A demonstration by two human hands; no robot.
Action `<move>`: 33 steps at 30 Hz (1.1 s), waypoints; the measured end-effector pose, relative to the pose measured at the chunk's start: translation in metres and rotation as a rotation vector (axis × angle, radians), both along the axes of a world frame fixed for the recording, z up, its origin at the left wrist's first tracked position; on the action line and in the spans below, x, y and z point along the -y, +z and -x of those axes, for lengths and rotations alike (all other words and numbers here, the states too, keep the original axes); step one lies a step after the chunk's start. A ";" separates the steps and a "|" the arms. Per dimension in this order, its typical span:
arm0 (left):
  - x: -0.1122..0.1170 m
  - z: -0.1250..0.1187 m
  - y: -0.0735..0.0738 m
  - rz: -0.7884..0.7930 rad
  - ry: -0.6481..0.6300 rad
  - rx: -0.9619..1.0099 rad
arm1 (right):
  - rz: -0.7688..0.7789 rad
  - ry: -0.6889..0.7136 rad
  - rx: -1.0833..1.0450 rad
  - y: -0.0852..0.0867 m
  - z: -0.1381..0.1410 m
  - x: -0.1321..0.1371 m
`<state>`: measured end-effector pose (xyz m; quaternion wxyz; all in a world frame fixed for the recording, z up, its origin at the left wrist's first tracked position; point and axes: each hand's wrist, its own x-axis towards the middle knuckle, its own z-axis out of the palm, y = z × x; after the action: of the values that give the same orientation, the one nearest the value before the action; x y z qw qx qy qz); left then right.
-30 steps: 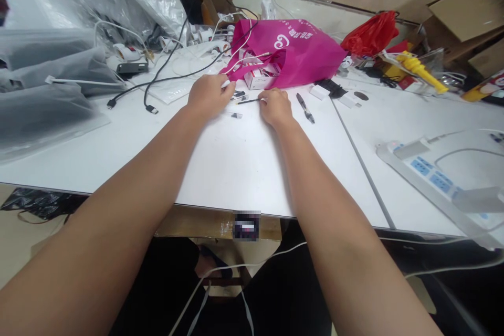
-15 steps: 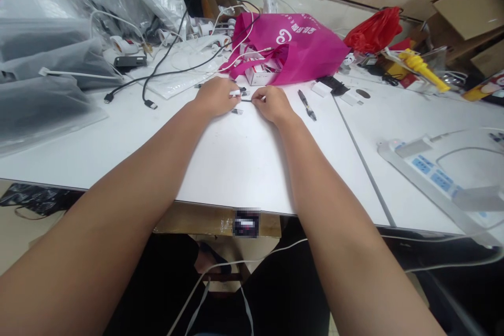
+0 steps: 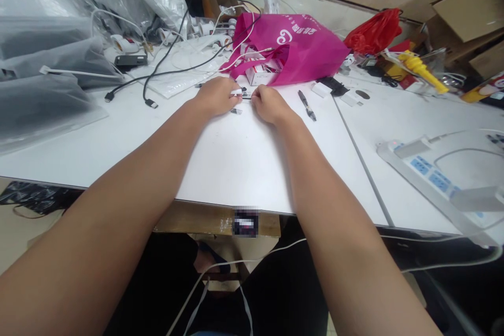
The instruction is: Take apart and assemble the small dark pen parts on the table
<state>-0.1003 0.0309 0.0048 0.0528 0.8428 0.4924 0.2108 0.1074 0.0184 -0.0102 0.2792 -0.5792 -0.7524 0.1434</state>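
Observation:
My left hand is closed at the middle of the white table, pinching a small white piece by thumb and fingers. Facing it, my right hand has its fingertips pressed together on one end of a thin dark strip, too small to name more exactly. The strip spans the narrow gap between both hands. A small black piece lies just behind them. Close below my left fingers rests a small clear and dark piece. To the right of my right hand lies a black pen.
A pink bag with small boxes stands right behind my hands. Black cables and grey plastic bags are at left. A power strip sits at right, and a white cable crosses over my lap.
Both hands stay nearly in place. My right fingers have tilted slightly, and the dark strip between the hands shows a little differently. The view has shifted very slightly.

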 end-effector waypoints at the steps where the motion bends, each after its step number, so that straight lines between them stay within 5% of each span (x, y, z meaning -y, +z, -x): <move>1: 0.003 -0.001 0.003 -0.016 0.001 0.004 | 0.007 -0.007 -0.086 0.001 -0.002 -0.001; 6: 0.012 -0.009 0.013 -0.020 0.027 0.142 | 0.085 -0.026 -0.640 0.006 -0.003 -0.001; 10: 0.016 -0.015 0.015 -0.028 0.058 0.199 | 0.082 -0.013 -0.848 0.012 0.005 0.004; 19: 0.024 -0.015 0.015 -0.141 0.060 0.206 | -0.043 -0.226 -0.937 0.005 -0.015 -0.020; 26: 0.023 -0.018 0.014 -0.042 0.024 0.173 | 0.045 -0.148 -1.112 0.009 0.002 -0.008; 33: 0.025 -0.022 0.012 -0.049 0.005 0.109 | 0.081 -0.057 -0.970 0.011 0.021 0.002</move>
<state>-0.0778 0.0059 0.0169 0.0585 0.8298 0.4856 0.2687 0.0863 0.0166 0.0003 0.5785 -0.4766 -0.5132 0.4182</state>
